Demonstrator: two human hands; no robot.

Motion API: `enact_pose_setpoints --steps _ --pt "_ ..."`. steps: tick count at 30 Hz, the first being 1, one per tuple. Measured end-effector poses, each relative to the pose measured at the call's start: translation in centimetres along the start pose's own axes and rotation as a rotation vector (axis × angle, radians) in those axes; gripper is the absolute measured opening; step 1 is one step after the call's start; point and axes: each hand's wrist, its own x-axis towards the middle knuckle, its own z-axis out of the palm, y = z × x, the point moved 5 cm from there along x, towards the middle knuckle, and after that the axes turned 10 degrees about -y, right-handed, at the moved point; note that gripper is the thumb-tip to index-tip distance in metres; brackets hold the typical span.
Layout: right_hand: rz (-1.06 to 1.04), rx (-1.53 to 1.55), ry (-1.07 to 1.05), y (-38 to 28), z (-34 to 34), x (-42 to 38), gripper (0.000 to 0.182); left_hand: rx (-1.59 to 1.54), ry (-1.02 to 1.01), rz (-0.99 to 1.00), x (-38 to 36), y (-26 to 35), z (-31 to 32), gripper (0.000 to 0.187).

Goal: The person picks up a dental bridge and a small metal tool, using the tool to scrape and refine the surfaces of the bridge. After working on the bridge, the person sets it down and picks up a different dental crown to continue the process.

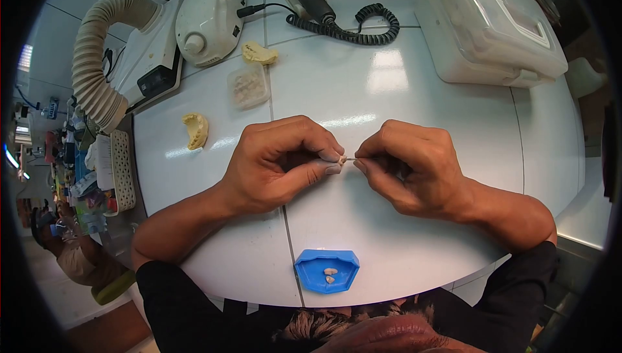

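A small tooth piece (341,158) is pinched in the left hand (278,165) above the table (402,94); a thin pin (350,159) is gripped by the right hand (414,168), its tip touching the piece. Fine fitting work is judged in hand; a steady, aligned push is called for next. A blue tray (327,270) with two pieces lies near, a yellow mold (195,130) to the left. Nothing obstructs.

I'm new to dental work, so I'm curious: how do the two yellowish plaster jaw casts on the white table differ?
The yellowish cast near the hose lies alone at the table's left, its arch opening downward in the picture. The yellowish cast by the white motor unit lies farther from the hands, beside a clear plastic box, turned sideways. Both are pale yellow and untouched.
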Motion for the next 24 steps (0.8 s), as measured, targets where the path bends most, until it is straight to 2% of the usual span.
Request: enact_pose_setpoints --steps 3,6,12,18,24 --pt "-0.034 -0.026 -0.034 0.0 0.1 -0.1 0.013 0.015 -0.017 -0.013 0.0 -0.1 -0.1 0.019" --pt "-0.086 -0.057 -0.034 -0.1 0.2 -0.1 0.015 -0.034 0.089 -0.053 0.3 0.6 0.4 0.024" --pt "-0.091 -0.071 -0.039 -0.2 0.2 -0.1 0.015 0.288 0.045 0.053 0.2 1.0 0.6 0.037" --pt "-0.077 -0.163 -0.027 -0.3 0.4 -0.4 0.012 0.372 0.084 -0.002 -0.1 1.5 0.9 0.035" --pt "-0.074 -0.15 -0.02 0.0 0.8 -0.5 0.01 0.43 0.128 0.13 -0.1 1.4 1.4 0.03"
